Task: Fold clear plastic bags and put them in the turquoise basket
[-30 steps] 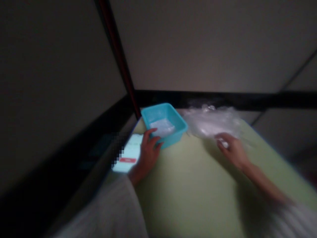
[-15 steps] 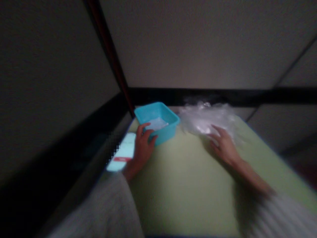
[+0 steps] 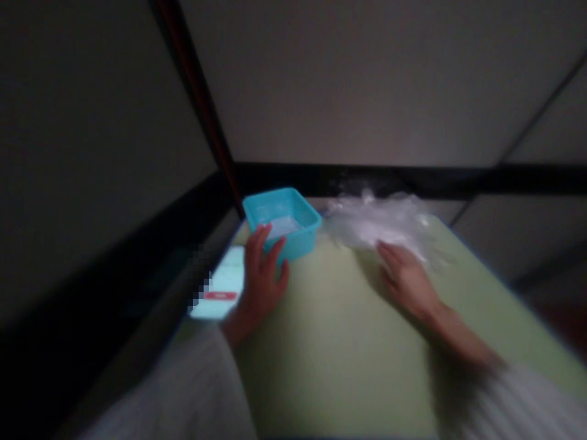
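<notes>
A turquoise plastic basket (image 3: 298, 243) stands at the far left of the green table, with something pale and flat lying inside it. My left hand (image 3: 263, 272) is at the basket's near side, fingers spread and raised; whether the fingertips touch the rim I cannot tell. Toward the far right lies a crumpled heap of clear plastic bags (image 3: 376, 220). My right hand (image 3: 406, 278) is at the near edge of this heap, its fingers close together and pointing left. Blur hides whether anything is between those fingers.
A lit phone screen (image 3: 222, 284) with a red bar lies along the table's left edge, beside my left wrist. The green tabletop (image 3: 343, 342) stretches toward me. A pale wall (image 3: 367, 91) with a dark band rises behind the table.
My left hand has drawn back slightly from the basket rim and its fingers have spread. My right hand's fingers have come closer together. The view has shifted a little.
</notes>
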A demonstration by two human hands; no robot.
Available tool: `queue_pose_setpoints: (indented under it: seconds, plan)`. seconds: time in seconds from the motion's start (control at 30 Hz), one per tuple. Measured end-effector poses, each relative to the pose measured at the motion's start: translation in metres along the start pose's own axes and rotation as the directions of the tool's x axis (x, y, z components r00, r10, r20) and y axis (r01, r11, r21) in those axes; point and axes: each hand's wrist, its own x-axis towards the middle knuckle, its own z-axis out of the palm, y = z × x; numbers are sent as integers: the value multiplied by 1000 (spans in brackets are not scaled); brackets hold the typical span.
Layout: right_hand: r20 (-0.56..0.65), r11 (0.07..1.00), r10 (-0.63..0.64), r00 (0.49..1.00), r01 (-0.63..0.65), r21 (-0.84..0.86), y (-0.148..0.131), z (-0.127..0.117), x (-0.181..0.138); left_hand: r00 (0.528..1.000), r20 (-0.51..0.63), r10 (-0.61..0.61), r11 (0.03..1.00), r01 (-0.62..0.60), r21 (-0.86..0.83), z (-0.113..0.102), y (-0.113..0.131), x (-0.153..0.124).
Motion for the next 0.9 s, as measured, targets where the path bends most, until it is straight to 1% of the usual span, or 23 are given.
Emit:
queue_pose_setpoints:
  seconds: [0.1, 0.17, 0.23, 0.27, 0.33, 0.37, 0.43, 0.53, 0.6, 0.63, 0.7, 0.73, 0.77, 0.8, 0.83, 0.9]
  plan:
    - [45, 991, -71, 996, 66, 117, -22, -4, -7, 989, 113, 96, 995, -91, -52, -5, 18, -8]
    - [87, 967, -145, 986, 122, 226, -37, -7, -13, 978, 107, 177, 981, -167, -95, -6, 30, -12]
    - [117, 930, -213, 970, 164, 329, -50, -10, -20, 944, 192, 269, 960, -246, -135, -5, 38, -13]
    - [133, 911, -250, 959, 186, 369, -55, -13, -22, 914, 246, 323, 943, -287, -170, -5, 41, -12]
    - [129, 880, -323, 938, 247, 406, -63, -17, -27, 874, 316, 369, 925, -315, -210, -4, 45, -10]
    - [117, 869, -356, 927, 283, 406, -65, -19, -28, 862, 337, 378, 922, -317, -222, -5, 46, -10]
    - [69, 852, -407, 911, 351, 389, -67, -22, -30, 867, 343, 362, 927, -297, -228, -5, 48, -8]
    - [-26, 838, -417, 909, 395, 376, -63, -24, -31, 908, 292, 301, 943, -237, -235, -5, 47, -9]
    - [-72, 844, -357, 931, 355, 401, -57, -25, -30, 936, 259, 237, 949, -165, -270, -3, 45, -11]
    - [-93, 853, -302, 949, 313, 417, -54, -25, -29, 948, 255, 189, 949, -109, -297, -2, 45, -11]
    - [-136, 876, -142, 981, 188, 445, -48, -27, -27, 955, 289, 70, 932, 41, -359, 0, 44, -11]
    - [-161, 882, -40, 986, 111, 459, -46, -28, -25, 944, 330, 5, 912, 131, -389, 0, 44, -11]
    - [-177, 876, 65, 982, 29, 482, -44, -30, -23, 918, 393, -55, 878, 232, -420, 0, 45, -9]
    - [-186, 853, 170, 968, -50, 519, -42, -31, -20, 879, 465, -106, 825, 339, -453, 0, 46, -7]
    - [-174, 812, 263, 949, -120, 571, -41, -33, -17, 825, 545, -145, 746, 454, -488, -1, 47, -5]
    - [-125, 698, 408, 904, -220, 681, -39, -36, -12, 695, 702, -156, 526, 660, -537, -4, 51, 1]
